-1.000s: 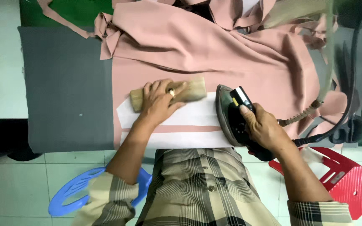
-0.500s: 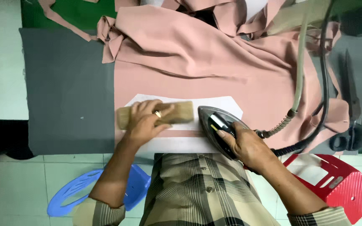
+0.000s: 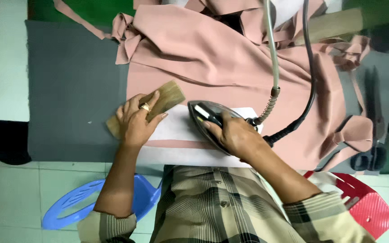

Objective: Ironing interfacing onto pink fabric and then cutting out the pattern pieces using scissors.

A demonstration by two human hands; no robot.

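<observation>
While the right hand (image 3: 235,135) grips the shiny steel steam iron (image 3: 205,118) on white paper (image 3: 176,130), the left hand (image 3: 136,121) — fingers spread — presses a tan wooden block (image 3: 169,95) just beside it (pink fabric (image 3: 212,58) beneath) on the grey-padded table (image 3: 73,90); tiled floor (image 3: 14,193) below.

A person in a plaid shirt is standing at a grey padded bench (image 3: 68,90), seen from above. The right hand (image 3: 235,135) is gripping the handle of a steam iron (image 3: 205,114), which is resting on a white strip (image 3: 181,130) laid over pink fabric (image 3: 212,58). Just left of the iron, the left hand (image 3: 136,119) is pressing a wooden block (image 3: 169,94) onto the fabric. A hose (image 3: 271,45) and dark cord (image 3: 309,67) are running up from the iron. Black scissors (image 3: 374,135) are lying far right of the iron.
</observation>
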